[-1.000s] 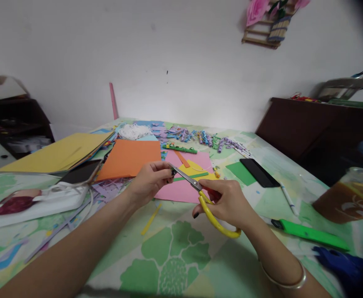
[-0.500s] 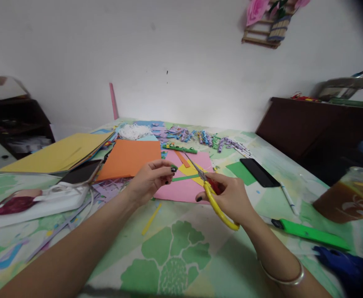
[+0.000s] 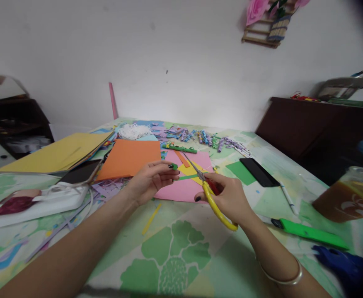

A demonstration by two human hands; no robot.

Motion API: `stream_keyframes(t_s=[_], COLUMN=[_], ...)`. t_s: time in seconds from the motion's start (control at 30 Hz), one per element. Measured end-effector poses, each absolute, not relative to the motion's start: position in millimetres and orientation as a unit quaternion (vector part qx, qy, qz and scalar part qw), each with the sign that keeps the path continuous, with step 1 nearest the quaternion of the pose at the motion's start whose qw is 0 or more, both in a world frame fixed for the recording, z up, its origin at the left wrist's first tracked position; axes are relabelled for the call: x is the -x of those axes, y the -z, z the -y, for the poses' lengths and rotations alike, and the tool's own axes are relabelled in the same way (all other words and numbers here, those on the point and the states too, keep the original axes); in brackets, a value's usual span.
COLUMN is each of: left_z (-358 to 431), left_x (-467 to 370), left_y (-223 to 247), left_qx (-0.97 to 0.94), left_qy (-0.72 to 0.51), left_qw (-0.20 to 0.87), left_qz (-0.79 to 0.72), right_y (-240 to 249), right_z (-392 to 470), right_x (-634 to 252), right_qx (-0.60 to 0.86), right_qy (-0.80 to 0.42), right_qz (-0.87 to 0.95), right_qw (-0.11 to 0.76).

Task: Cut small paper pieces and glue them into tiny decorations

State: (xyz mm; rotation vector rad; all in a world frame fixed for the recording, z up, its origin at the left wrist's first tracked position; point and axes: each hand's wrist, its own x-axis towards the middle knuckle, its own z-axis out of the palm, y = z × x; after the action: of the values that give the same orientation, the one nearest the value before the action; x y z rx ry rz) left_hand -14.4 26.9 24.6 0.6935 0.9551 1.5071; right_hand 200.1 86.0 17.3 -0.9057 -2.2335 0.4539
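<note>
My left hand [image 3: 152, 180] pinches a small green piece of paper [image 3: 174, 166] between thumb and fingertips. In my right hand [image 3: 229, 196] are scissors [image 3: 211, 198] with yellow and red handles, their blades pointing away from me over the papers. A thin green paper strip [image 3: 187, 177] runs between the two hands; whether the left fingers touch it I cannot tell. Beneath lie a pink sheet [image 3: 175, 193], a yellow paper [image 3: 186, 169] and an orange strip [image 3: 182, 159]. Just beyond them is a green paper roll [image 3: 180, 148] with small trimmings.
An orange sheet [image 3: 131, 157] and yellow sheets [image 3: 57, 153] are on the left, near a white power strip [image 3: 66, 200]. To the right are a black phone [image 3: 259, 172], a green cutter [image 3: 312, 234] and a drink cup [image 3: 349, 196]. Curled paper pieces [image 3: 203, 137] line the back.
My left fingers have shifted slightly and more of the small green piece shows. The scissors have moved a little to the left in my right hand.
</note>
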Motion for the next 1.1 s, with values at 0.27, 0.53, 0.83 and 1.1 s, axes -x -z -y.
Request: stream_keyframes(t_s=[0.27, 0.53, 0.83, 1.1], left_z=[-26.6, -25.3, -25.5, -26.7], left_x=[10.7, 8.7, 7.2, 7.3], left_y=[-26.9, -24.2, -21.6, -21.0], left_qx=[-0.338, -0.371, -0.396, -0.397], left_qy=[-0.646, -0.644, -0.633, -0.649], left_qw=[0.536, 0.523, 0.52, 0.483], left_qz=[-0.426, -0.418, -0.414, -0.434], right_y=[-19.3, -14.4, -10.8, -10.8], right_z=[-81.7, -79.9, -78.9, -80.8], right_x=[-197.6, -197.3, -196.1, -196.1], right_qx=[0.313, 0.31, 0.305, 0.314], right_qy=[-0.196, -0.131, -0.109, -0.137], right_qz=[0.881, 0.892, 0.894, 0.884], right_qw=[0.295, 0.303, 0.311, 0.318])
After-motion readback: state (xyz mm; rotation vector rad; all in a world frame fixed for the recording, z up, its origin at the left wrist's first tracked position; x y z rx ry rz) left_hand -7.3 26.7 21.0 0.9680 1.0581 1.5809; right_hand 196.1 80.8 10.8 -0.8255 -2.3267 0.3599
